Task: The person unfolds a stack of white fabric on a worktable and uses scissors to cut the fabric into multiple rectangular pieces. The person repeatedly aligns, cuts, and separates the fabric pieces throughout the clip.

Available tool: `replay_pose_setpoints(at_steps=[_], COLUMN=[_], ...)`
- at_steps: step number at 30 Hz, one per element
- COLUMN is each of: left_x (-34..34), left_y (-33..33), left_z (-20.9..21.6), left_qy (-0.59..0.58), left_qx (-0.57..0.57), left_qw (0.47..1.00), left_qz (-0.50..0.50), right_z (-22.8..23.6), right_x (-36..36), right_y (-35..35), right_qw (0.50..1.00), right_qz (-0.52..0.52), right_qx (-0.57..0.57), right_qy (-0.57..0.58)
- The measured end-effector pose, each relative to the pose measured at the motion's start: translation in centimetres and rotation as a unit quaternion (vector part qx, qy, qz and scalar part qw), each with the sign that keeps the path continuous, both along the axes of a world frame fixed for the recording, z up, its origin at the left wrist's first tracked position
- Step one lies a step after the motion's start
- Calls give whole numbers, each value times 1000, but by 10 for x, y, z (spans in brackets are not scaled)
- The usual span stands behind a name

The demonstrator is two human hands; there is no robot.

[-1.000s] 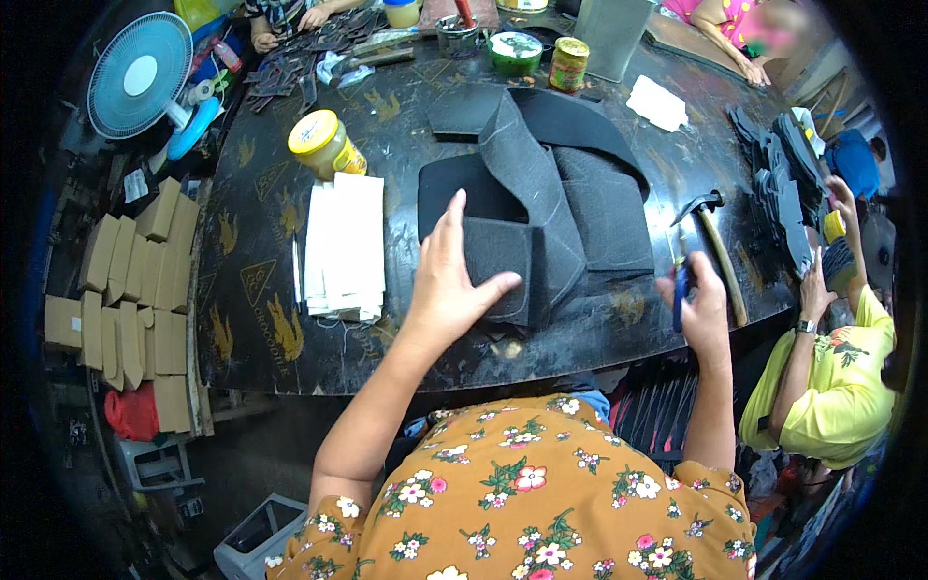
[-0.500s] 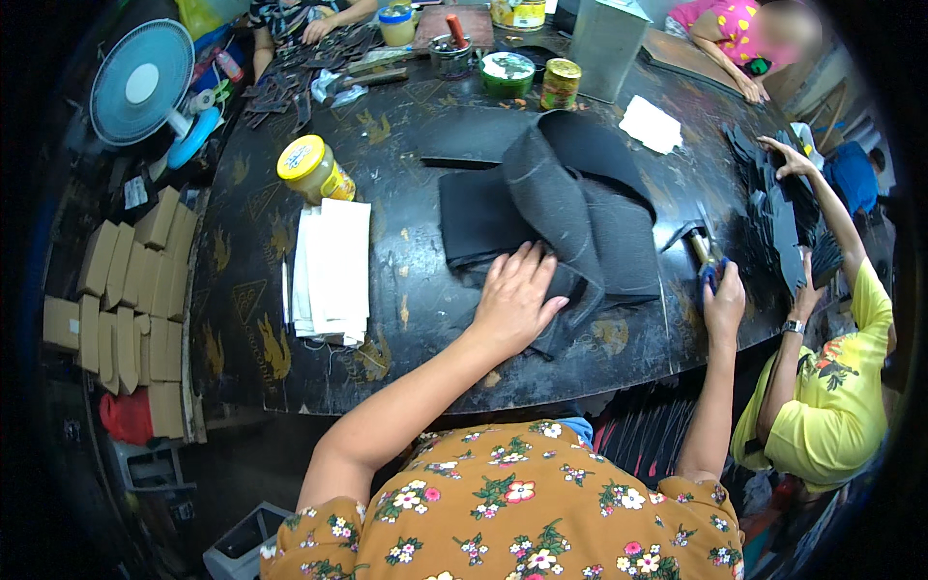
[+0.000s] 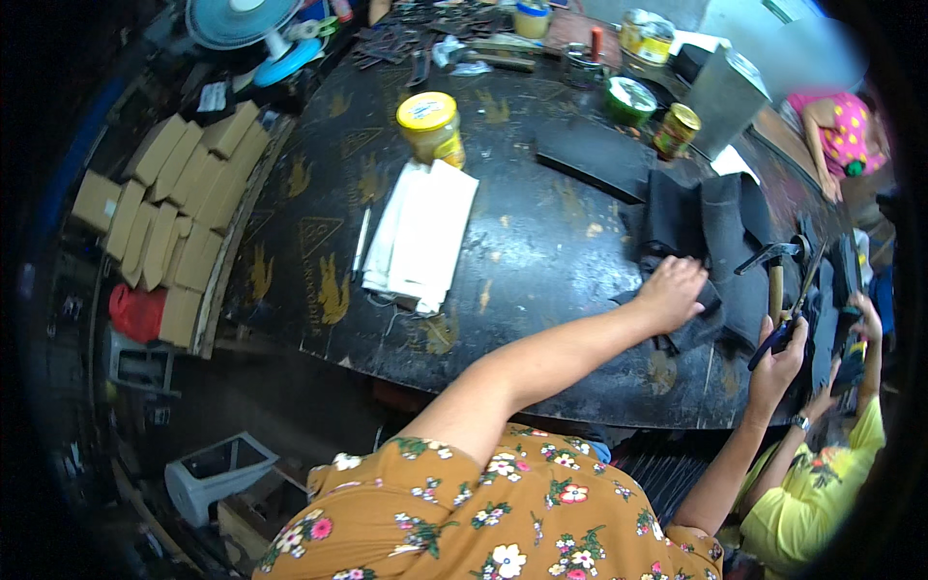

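Note:
My left hand [image 3: 672, 290] reaches across the dark worktable [image 3: 541, 261] and rests on a pile of black fabric pieces [image 3: 710, 227], fingers curled over the edge of one piece. My right hand [image 3: 781, 356] is at the table's near right edge, closed around a blue-handled pair of scissors [image 3: 773, 338] pointing up and away. A hammer [image 3: 773, 269] lies on the black pile just above that hand.
A stack of white sheets [image 3: 420, 237] and a yellow-lidded jar [image 3: 432, 126] sit mid-table. Tins, a green tub [image 3: 630, 100] and tools crowd the far edge. Cardboard boxes [image 3: 184, 208] and a fan [image 3: 242, 19] stand left. A person in yellow [image 3: 817, 474] works at right.
The black pile now sits further right in view. My left hand has gone from lying flat on it to curling over a piece. My right hand still holds the scissors.

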State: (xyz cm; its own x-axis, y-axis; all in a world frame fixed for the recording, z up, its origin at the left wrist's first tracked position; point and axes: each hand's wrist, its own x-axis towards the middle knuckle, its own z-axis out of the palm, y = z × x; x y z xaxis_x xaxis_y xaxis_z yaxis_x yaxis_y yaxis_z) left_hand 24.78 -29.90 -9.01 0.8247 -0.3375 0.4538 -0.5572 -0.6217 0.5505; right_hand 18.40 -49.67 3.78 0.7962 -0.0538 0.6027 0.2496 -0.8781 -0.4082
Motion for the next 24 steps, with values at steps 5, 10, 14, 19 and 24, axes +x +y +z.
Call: replay_pose_setpoints(at_steps=[5, 10, 14, 19, 24], left_x=[-34, -116, -165, -192, -177], left_y=[33, 149, 292, 427, 445], left_z=[16, 41, 60, 58, 35], left_qy=[9, -45, -3, 102, 126], left_qx=[-90, -119, -209, -40, 64], left_qw=[996, 992, 945, 848, 849], left_qz=[15, 16, 252, 519, 509], right_z=[-51, -122, -112, -50, -30], right_x=[42, 74, 77, 51, 22], right_y=[27, 9, 5, 66, 144], right_qw=[997, 986, 989, 989, 928], right_qz=[63, 9, 61, 106, 285], right_qx=[-26, -138, -106, -103, -168], right_qy=[18, 89, 80, -4, 172])
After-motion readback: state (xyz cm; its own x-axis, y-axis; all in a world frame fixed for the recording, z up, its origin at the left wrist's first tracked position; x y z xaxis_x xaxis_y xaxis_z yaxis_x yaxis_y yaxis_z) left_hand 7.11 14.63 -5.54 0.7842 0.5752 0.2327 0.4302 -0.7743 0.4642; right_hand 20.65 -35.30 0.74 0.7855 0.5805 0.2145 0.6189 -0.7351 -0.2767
